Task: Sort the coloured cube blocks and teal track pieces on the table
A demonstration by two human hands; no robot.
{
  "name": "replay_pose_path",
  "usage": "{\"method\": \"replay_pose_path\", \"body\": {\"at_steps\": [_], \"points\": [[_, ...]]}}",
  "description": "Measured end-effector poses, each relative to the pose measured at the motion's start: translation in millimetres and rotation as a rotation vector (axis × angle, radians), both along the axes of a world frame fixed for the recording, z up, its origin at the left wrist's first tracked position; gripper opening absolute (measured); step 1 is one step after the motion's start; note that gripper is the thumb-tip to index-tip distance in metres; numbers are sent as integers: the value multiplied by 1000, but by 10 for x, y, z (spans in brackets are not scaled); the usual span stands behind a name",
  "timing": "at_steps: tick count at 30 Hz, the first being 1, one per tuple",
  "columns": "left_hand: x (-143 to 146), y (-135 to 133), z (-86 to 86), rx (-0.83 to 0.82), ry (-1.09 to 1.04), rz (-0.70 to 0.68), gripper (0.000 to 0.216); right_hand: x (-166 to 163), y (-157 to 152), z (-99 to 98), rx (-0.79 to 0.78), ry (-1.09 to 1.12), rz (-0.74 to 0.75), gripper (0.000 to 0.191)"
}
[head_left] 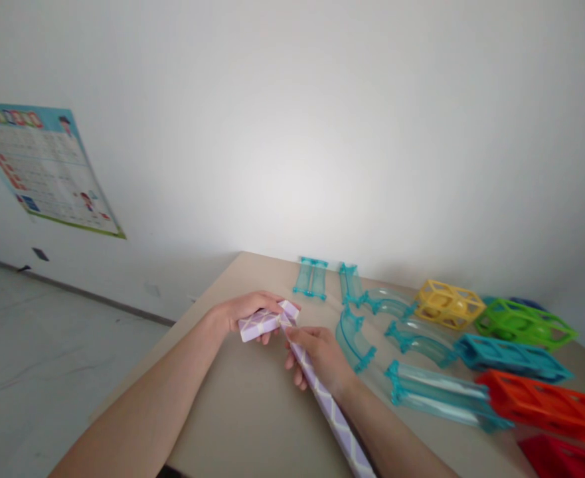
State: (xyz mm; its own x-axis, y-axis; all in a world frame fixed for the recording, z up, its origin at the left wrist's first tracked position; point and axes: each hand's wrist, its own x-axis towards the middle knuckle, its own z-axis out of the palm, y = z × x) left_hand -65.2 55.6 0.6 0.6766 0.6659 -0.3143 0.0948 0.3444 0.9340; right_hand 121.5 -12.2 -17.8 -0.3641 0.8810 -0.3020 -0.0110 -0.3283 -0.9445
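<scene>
From here, the left hand (248,309) clasps a lilac boxy piece (259,324) and the right hand (321,355) pinches a long strip (333,409), seemingly light, creasable, best held by its edges.

On my feed I view a table (252,418). Behind the table: white wall (292,146), brightest above its far edge. Left of the table: grey floor (48,358), dark skirting (107,305), wall-mounted poster (48,169).

left forearm (167,398) and right forearm (389,428) extend from near; left hand (252,309) and right hand (321,352) curl close together.
</scene>
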Motion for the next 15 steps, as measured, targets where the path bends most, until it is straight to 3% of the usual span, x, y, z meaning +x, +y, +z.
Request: {"method": "replay_pose_path", "body": {"at_steps": [6, 10, 15], "points": [[92, -57, 2, 60, -6, 60, 44, -17, -22, -18, 48, -120, -119, 31], [131, -73, -27, 153, -63, 101, 37, -13, -8, -50, 46, -69, -116, 32], [76, -55, -67, 126, -74, -66, 53, 1, 3, -63, 96, -37, -72, 37]]}}
